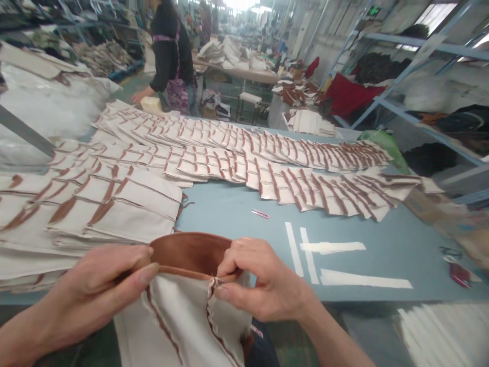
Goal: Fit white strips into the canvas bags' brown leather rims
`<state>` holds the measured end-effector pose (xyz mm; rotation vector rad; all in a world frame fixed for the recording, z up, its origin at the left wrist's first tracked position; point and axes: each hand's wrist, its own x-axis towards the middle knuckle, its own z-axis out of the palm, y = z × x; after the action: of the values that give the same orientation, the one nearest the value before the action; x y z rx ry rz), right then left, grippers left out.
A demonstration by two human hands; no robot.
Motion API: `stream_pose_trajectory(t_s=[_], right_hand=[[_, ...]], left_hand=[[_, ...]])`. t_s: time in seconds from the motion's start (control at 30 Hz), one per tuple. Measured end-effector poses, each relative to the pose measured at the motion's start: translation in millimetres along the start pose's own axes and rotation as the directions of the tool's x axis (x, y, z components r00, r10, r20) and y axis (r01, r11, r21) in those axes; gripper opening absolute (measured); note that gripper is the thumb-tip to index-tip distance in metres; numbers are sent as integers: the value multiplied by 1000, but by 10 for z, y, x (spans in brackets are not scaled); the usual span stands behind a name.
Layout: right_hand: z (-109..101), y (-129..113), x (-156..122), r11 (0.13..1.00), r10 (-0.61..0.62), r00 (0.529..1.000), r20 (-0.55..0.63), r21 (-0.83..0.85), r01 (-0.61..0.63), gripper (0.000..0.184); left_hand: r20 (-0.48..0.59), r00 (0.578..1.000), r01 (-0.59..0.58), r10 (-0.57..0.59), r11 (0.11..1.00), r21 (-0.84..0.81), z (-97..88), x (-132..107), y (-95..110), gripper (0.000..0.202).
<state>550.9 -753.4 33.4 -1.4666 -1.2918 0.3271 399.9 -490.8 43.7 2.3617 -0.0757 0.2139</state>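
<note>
A cream fabric piece with brown seams and a brown inner side, sewn into a bag-like tube (179, 295), hangs at the table's near edge. My left hand (110, 280) pinches its upper rim at the left, thumb on the outer face. On the right, my right hand (260, 278) grips the same rim beside a puckered seam, thumb outside and fingers inside. The rim stands open between both hands, showing the brown interior. The lower part of the piece runs out of view.
Overlapping rows of cream pieces with brown edges (237, 163) cross the blue table (229, 214); a stack (130, 204) lies left. Pink thread snips (260, 213), white strips (367, 279) and a dark red object (460, 275) lie right. A person (171, 56) stands beyond.
</note>
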Motion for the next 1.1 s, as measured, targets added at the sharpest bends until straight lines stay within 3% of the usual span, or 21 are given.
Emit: stream_pose_trajectory(t_s=[0.13,0.23,0.4,0.6,0.73,0.97,1.1], right_hand=[[-21,-98,99,977,103,994,37,186,-108,34],[-13,-116,144,958,144,987,76,240,-158,38],[2,-94,159,959,163,980,113,216,-185,34],[-18,-109,96,980,174,979,108,78,-183,23],[-10,-140,68,987,162,983,81,-28,-160,22],[74,-194,35,990,102,995,5,-95,-101,21],[133,-222,81,991,123,992,-11,-60,-123,27]], left_hand=[[19,993,-116,116,993,-10,19,163,97,28],[66,989,-126,130,990,-56,46,220,254,20],[97,983,-141,154,982,-126,133,313,515,14],[132,977,-162,170,984,-70,164,379,596,17],[207,973,-87,96,995,-55,149,359,640,24],[221,975,87,-32,966,-244,318,245,629,36],[186,981,107,-52,949,-297,339,163,600,39]])
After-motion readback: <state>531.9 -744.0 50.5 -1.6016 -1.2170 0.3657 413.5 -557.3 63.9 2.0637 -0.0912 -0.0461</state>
